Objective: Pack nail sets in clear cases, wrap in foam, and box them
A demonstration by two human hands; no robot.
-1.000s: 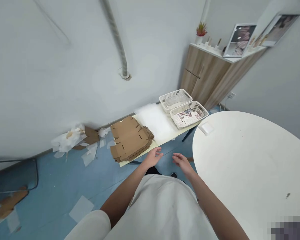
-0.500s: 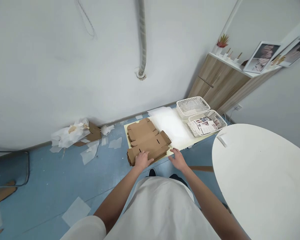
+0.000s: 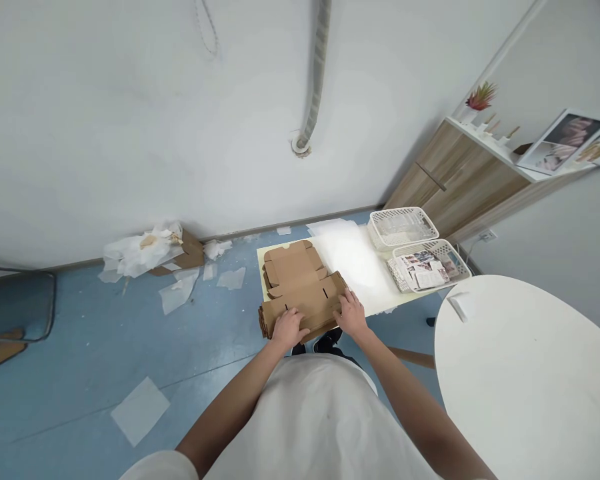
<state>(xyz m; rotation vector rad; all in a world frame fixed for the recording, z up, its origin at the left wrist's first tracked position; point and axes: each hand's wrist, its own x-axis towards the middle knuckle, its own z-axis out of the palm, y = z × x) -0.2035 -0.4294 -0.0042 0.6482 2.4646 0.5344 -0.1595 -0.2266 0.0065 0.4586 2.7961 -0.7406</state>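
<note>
The left hand (image 3: 289, 327) and right hand (image 3: 351, 313) are resting half-open on flattened cardboard (image 3: 307, 299), gripping nothing, probably to steady it. The farther basket (image 3: 375, 233) is standing at its two o'clock.

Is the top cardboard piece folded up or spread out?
Spread out: the top cardboard piece lies opened, its broad panels, slots and edge flaps showing.

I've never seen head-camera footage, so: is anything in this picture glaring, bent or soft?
Head view: the white sheets look washed out; head view: the cabinet leans, probably from camera tilt and a wide lens; head view: soft shadow falls on the wall beside it; head view: left hand, right hand and flattened cardboard look fairly clear.
</note>
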